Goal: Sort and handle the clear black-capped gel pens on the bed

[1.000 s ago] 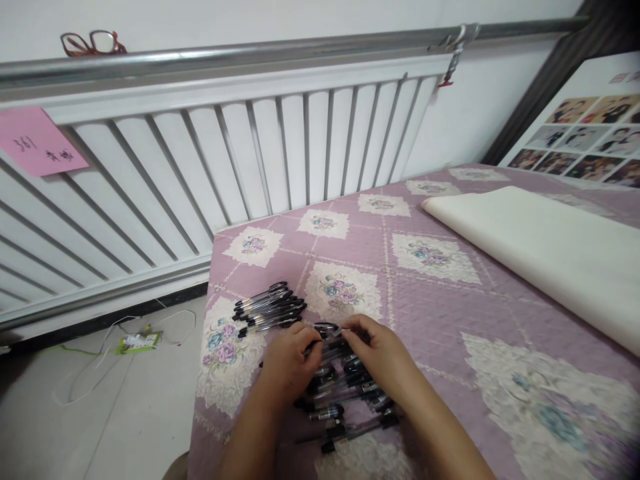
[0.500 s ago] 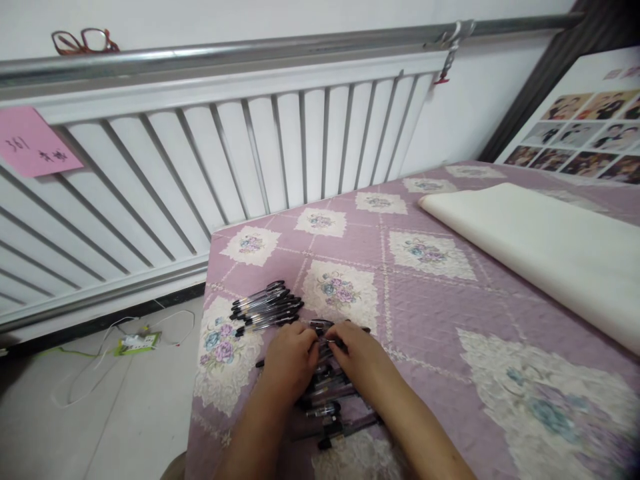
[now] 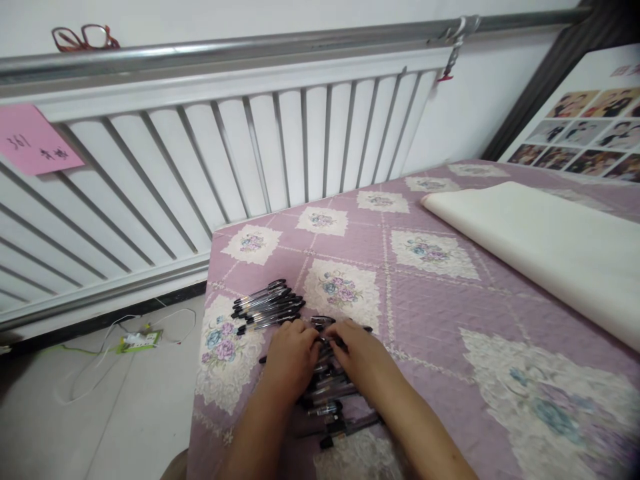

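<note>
1. Clock positions centre on the gap between the hands, twelve being the top of the view.
2. Left hand, at nine o'clock: fingers curled in, narrow, tips down among the black-capped pens; I cannot tell whether they grip one.
3. Right hand, at three o'clock: thumb and fingers drawn narrowly together, near the left fingertips; what they hold is hidden.
4. Those pens lie between the forearms toward six o'clock, partly covered; one black cap shows near twelve.
5. At ten o'clock, just beyond the left hand, a bunch of clear-barrelled pens lies roughly side by side on the mauve floral tablecloth.
6. Cream folded cloth at two o'clock, with a photo board beyond.
7. White radiator behind, from ten to one; pink note at ten; power strip on the floor at nine.
</note>
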Tool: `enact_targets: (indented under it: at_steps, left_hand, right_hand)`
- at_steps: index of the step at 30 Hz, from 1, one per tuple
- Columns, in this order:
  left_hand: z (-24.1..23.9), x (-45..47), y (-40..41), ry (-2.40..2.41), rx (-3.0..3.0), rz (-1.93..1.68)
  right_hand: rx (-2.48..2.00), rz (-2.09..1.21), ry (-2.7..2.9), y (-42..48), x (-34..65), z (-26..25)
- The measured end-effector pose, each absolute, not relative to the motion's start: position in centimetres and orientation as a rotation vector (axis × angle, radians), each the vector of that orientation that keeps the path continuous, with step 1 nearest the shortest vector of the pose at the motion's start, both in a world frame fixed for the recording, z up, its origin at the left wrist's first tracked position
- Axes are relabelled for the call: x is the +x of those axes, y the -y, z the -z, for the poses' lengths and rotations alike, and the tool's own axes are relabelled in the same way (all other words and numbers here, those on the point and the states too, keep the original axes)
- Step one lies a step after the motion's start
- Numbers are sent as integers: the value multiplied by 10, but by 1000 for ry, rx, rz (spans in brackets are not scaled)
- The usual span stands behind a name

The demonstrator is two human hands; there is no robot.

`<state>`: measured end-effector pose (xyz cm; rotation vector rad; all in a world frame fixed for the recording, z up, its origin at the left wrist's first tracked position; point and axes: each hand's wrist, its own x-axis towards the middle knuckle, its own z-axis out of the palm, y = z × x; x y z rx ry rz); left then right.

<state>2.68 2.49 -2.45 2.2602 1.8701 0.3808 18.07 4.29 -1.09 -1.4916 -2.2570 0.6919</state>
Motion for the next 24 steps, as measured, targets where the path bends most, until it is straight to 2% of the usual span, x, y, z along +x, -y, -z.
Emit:
enact_targets:
  at_steps: [7,13,17,24]
  left_hand:
    - [24,26,-24,-1829,2267,-450]
    - [30,18,-27,-1849,2175,-699]
    - [35,-3,-32,-1995,2112,-845]
    - [40,-24,-38,-2231,1998,-706]
  right_hand:
    - [-1513,-748,1946,-46,189,6]
    - [-1410,-753,1951,-45,187,-2]
    - [-1510,-746,1983,-44,186,-7]
    - [-1440,-851,1939,-46,181,7]
